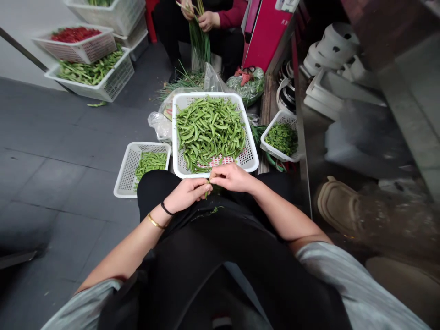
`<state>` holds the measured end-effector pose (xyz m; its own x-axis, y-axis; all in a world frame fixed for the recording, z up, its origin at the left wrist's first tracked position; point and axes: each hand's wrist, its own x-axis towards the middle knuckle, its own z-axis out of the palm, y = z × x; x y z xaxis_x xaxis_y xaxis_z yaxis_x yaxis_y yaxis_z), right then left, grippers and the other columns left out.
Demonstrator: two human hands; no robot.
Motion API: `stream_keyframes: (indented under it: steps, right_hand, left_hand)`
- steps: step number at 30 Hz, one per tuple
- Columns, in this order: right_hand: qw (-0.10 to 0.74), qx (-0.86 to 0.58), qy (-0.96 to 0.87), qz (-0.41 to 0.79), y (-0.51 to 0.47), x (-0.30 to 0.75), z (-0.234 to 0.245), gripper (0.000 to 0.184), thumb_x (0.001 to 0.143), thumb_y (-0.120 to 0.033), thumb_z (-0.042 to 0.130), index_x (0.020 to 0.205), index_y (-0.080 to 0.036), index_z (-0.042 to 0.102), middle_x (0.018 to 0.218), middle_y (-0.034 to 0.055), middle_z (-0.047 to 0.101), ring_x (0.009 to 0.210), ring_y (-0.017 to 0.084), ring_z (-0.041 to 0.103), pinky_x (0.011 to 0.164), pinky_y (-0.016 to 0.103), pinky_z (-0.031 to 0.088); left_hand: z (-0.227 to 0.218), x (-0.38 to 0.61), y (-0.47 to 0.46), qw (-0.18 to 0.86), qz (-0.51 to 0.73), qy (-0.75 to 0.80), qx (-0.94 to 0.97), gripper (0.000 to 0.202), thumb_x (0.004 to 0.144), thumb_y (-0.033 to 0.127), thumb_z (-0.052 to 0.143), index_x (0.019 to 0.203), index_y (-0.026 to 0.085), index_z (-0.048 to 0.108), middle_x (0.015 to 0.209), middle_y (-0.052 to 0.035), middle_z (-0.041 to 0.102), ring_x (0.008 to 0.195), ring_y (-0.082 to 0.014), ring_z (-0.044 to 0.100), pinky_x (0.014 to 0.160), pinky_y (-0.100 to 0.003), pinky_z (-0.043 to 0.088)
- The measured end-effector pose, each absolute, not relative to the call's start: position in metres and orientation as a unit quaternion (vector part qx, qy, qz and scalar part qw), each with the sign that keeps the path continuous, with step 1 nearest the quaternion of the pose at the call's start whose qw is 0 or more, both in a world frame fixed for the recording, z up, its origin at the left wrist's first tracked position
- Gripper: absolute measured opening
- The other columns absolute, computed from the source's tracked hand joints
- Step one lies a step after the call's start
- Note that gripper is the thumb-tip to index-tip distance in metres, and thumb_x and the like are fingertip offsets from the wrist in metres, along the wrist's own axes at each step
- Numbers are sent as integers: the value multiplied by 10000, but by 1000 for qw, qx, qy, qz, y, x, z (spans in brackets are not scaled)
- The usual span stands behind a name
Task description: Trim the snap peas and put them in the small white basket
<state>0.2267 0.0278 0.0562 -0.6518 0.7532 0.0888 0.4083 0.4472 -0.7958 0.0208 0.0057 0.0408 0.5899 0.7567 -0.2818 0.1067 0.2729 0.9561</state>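
1. Nearest, below the grip, is the wearer's dark lap, with a few green scraps lying on it.
2. The left grip pinches a slim green pod between thumb and fingers; its lower end pokes out beneath them.
3. The right grip meets the left one, its thumb and forefinger pressed together at the pod's upper end.
4. Just beyond the grip stands a large white basket, its near rim close to the fingers, holding a broad heap of green pods.
5. Left of the grip, a smaller white basket holds more pods; to the right, another basket holds leafy greens.
6. Grey floor tiles spread out left of the grip; on the far right are shelves with white containers.
7. Farther ahead, another person's hands hold long green stalks; far left of the grip, a basket of red peppers sits atop one of green vegetables.
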Motion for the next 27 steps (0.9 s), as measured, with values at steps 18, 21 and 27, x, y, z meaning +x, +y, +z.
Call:
stream_keyframes:
  steps: [18,21,27]
  right_hand:
    - [136,-449,-820,328,-10,252,65,269,824,-380,613,1009,-188,579,713,-15,607,586,101,522,574,213,370]
    - [153,-427,-823,343,-8,234,53,268,855,-379,581,1035,-181,593,790,9,642,659,109,561,631,218,394]
    - [241,-370,-855,273,-9,212,32,308,945,-282,413,713,-163,575,684,24,599,649,111,533,643,219,393]
  left_hand:
    - [35,18,-14,662,453,427,417,269,806,360,633,893,106,656,583,-20,621,465,-101,552,491,-216,467]
    - [39,20,-19,626,429,427,492,254,817,349,622,904,115,668,622,-29,642,522,-118,595,567,-237,493]
    - [45,12,-22,581,325,464,585,165,713,262,712,788,116,686,619,-31,647,530,-114,583,529,-208,462]
